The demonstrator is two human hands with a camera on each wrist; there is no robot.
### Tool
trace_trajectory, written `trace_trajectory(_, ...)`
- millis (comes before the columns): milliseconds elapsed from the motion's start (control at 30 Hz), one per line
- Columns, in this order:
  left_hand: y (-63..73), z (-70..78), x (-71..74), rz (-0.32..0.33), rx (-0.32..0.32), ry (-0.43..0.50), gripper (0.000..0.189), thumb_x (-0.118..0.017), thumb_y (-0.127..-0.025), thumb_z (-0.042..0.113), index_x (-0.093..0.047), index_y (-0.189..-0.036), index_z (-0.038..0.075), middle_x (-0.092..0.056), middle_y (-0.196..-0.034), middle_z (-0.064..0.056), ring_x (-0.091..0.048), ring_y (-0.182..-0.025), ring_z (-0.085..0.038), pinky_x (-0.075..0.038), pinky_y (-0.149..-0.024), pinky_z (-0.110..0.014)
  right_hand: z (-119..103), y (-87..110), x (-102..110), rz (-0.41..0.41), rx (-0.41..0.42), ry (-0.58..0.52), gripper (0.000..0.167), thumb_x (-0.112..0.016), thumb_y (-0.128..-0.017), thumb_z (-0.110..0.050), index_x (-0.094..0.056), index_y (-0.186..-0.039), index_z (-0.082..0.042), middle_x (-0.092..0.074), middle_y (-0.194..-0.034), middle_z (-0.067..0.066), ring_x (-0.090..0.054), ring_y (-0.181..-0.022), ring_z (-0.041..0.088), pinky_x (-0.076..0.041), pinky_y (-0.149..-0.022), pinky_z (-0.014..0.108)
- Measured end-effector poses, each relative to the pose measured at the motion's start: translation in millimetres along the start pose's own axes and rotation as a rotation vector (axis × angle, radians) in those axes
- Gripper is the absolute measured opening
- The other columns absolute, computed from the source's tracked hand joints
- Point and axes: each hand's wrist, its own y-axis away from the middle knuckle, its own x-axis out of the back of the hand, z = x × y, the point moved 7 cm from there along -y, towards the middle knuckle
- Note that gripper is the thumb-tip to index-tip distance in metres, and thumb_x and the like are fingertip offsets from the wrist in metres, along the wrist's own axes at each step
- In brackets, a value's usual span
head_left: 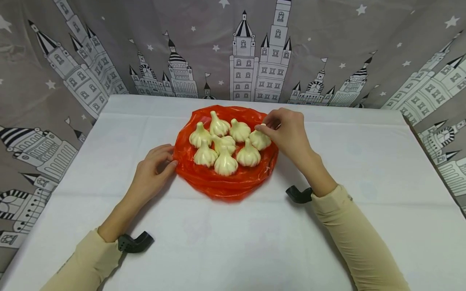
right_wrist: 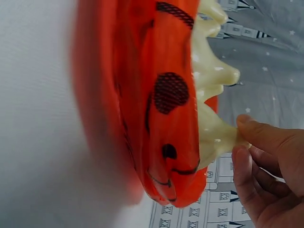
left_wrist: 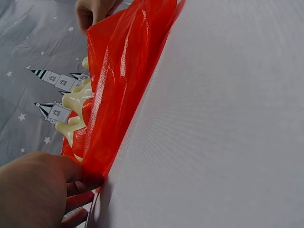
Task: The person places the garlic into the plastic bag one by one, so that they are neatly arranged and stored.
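Note:
A red plastic bag point(head_left: 229, 190) lies with its rim spread wide on the white cloth, and several cream garlic bulbs point(head_left: 225, 163) with a glossy, model-like surface sit in it. My right hand point(head_left: 291, 131) pinches the stem of the garlic bulb point(head_left: 260, 140) at the bag's right side. In the right wrist view, thumb and fingertips meet on that bulb's stem point(right_wrist: 223, 135), while the bag's wall hides its base. At the left, my left hand point(head_left: 151, 173) holds the bag's edge between thumb and fingers, also visible in the left wrist view point(left_wrist: 95, 175).
White cloth point(head_left: 236, 242) covers the table around the bag. Behind and at both sides hangs a grey curtain point(head_left: 211, 36) printed with castles and stars. A black wrist device point(head_left: 135, 242) sits on the left wrist, another point(head_left: 299, 195) on the right.

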Motion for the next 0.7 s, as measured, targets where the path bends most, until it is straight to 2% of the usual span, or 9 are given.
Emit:
trace_trajectory(167, -0.2, -0.5, 0.1, -0.004, 0.001, -0.003, 0.01, -0.068, -0.101, 0.012, -0.071, -0.093, 0.007, -0.062, -0.147, -0.02, -0.046, -0.146, -0.039, -0.036, -0.12, -0.068, 5.3, -0.2, -10.7, -0.048, -0.028, 0.012, 0.019, -0.088, -0.087, -0.017, -0.078, -0.089, -0.001, -0.074, -0.081, 0.012, -0.07, -0.073, 0.025, -0.056, -0.068, 0.033)
trace_trajectory(500, 0.0, -1.0, -0.3, -0.005, 0.003, -0.008, 0.008, -0.068, -0.101, 0.011, -0.07, -0.094, 0.007, -0.062, -0.147, -0.02, -0.046, -0.146, -0.039, -0.035, -0.12, -0.068, 5.5, 2.5, -17.9, -0.043, 0.014, -0.02, 0.019, -0.089, -0.085, -0.015, -0.079, -0.092, -0.001, -0.073, -0.083, 0.012, -0.07, -0.074, 0.024, -0.055, -0.069, 0.033)
trace_trajectory(700, 0.2, -0.7, -0.5, -0.001, 0.001, -0.002, 0.008, -0.068, -0.1, 0.01, -0.07, -0.093, 0.006, -0.062, -0.147, -0.02, -0.047, -0.146, -0.039, -0.035, -0.119, -0.069, 5.6, 3.6, -16.3, -0.03, 0.026, -0.02, 0.019, -0.085, -0.091, -0.021, -0.081, -0.099, -0.004, -0.076, -0.089, 0.01, -0.069, -0.077, 0.022, -0.054, -0.071, 0.034)
